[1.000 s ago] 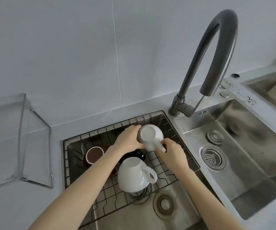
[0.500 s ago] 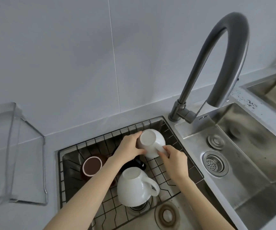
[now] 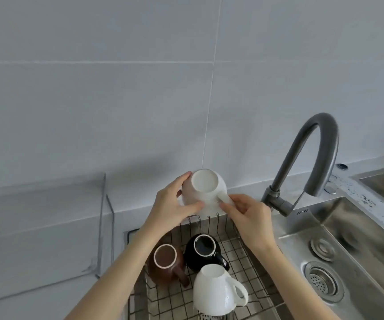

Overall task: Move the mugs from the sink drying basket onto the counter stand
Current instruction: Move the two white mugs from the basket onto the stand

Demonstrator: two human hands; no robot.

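Left hand (image 3: pixel 173 204) and right hand (image 3: pixel 250 217) both grip an inverted white ceramic mug (image 3: pixel 203 190), above the wire drying basket's (image 3: pixel 235 257) far rim. Within the basket: brown glazed mug (image 3: pixel 165 265), black mug (image 3: pixel 203 250), second white mug (image 3: pixel 216 291), all inverted. Grey arched faucet (image 3: pixel 311 158) right of basket; clear acrylic stand (image 3: pixel 103 225) left, on the surface.

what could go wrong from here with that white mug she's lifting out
The lifted white mug is upside down, held only by the left hand on its side and the right hand at its handle; if it is wet it might slip and drop onto the black mug or brown mug in the drying basket. Carrying it left, it could knock the clear stand, whose edges are hard to see.
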